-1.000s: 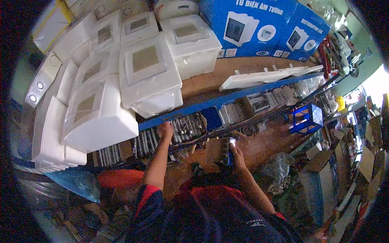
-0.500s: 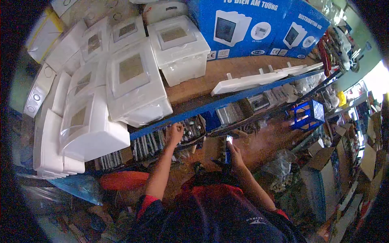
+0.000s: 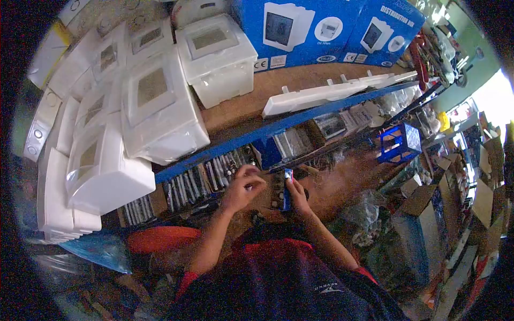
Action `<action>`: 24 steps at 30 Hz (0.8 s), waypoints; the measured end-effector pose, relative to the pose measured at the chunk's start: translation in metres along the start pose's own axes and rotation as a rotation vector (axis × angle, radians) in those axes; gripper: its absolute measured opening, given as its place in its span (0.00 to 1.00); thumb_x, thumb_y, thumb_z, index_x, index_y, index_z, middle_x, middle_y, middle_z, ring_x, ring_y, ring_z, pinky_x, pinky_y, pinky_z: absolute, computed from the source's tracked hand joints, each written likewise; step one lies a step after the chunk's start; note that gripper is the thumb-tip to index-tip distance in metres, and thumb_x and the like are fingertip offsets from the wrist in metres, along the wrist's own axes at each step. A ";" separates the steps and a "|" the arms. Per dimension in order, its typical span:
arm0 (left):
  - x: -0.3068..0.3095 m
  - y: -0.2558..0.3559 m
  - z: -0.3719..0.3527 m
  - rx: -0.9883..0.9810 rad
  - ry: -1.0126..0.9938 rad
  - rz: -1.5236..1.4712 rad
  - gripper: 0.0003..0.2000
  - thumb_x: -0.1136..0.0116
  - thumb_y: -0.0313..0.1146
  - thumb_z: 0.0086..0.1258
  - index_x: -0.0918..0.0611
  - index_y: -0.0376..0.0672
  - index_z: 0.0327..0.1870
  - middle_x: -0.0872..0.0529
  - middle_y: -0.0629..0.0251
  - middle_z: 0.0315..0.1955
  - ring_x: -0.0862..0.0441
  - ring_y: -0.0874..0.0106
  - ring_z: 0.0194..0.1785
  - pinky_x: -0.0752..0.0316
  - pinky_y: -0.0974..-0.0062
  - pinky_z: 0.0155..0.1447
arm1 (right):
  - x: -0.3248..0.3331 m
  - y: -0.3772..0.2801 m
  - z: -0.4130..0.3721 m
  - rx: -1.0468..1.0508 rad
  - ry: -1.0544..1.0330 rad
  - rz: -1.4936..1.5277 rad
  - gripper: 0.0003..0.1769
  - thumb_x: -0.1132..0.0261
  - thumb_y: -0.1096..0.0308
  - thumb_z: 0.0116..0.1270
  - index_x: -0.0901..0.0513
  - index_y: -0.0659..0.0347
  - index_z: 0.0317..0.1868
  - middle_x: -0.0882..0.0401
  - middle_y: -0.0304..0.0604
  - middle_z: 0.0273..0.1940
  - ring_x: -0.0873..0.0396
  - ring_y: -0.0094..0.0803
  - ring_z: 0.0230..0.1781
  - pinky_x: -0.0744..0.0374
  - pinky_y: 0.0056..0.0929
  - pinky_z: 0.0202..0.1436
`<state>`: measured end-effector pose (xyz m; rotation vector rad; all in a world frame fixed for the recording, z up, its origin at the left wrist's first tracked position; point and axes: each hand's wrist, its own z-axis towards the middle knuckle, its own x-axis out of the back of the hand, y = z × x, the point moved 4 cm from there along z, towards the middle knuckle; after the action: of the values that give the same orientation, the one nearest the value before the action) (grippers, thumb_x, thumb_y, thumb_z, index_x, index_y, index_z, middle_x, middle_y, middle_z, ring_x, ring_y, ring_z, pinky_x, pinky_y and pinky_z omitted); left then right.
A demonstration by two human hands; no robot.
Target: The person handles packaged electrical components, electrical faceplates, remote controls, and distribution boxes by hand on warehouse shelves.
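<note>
My right hand (image 3: 298, 197) grips a slim blue item with a bright white end (image 3: 288, 174), held upright in front of my body. To its left, my left hand (image 3: 243, 190) is slightly blurred, its fingers curled together in front of the lower shelf. A small pale spot shows between those fingers, and I cannot tell what it is. Just behind my left hand stand rows of thin packaged items (image 3: 218, 172) in open cardboard boxes. More flat packs (image 3: 293, 144) fill a box farther right on that shelf.
White plastic enclosures (image 3: 166, 131) with clear covers crowd the upper shelf, beside blue printed cartons (image 3: 305, 32) and a long white strip (image 3: 332, 97). The blue shelf edge (image 3: 235, 140) runs above my hands. A blue stool (image 3: 400, 143) stands right; a red object (image 3: 163, 239) lies lower left.
My left hand has drawn back from the boxes on the lower shelf, toward my body and the right hand. The right hand keeps the blue item, slightly raised. The view has shifted a little.
</note>
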<state>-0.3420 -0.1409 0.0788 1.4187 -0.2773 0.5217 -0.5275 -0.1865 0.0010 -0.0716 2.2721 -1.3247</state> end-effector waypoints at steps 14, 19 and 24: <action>-0.022 0.044 -0.023 -0.287 0.061 0.319 0.13 0.30 0.37 0.47 0.18 0.46 0.34 0.31 0.63 0.53 0.40 0.55 0.63 0.45 0.55 0.63 | 0.001 0.011 0.000 0.037 -0.071 0.122 0.19 0.47 0.57 0.71 0.29 0.60 0.55 0.22 0.36 0.41 0.23 0.24 0.36 0.22 0.25 0.38; 0.014 0.012 -0.017 -0.098 0.362 0.102 0.16 0.33 0.40 0.53 0.21 0.44 0.40 0.24 0.59 0.47 0.26 0.58 0.52 0.30 0.63 0.54 | 0.000 -0.012 -0.014 -0.078 0.031 0.190 0.21 0.50 0.51 0.71 0.27 0.59 0.51 0.21 0.37 0.38 0.22 0.24 0.35 0.22 0.25 0.37; 0.021 -0.071 0.004 0.355 0.361 0.150 0.19 0.35 0.38 0.56 0.23 0.44 0.49 0.21 0.51 0.46 0.23 0.58 0.50 0.29 0.65 0.54 | 0.011 -0.003 -0.006 0.005 -0.023 0.092 0.23 0.50 0.49 0.70 0.27 0.59 0.52 0.21 0.38 0.39 0.21 0.27 0.35 0.22 0.26 0.40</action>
<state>-0.2877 -0.1456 0.0280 1.6185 0.0024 0.9739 -0.5408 -0.1867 0.0016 0.0193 2.2248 -1.2753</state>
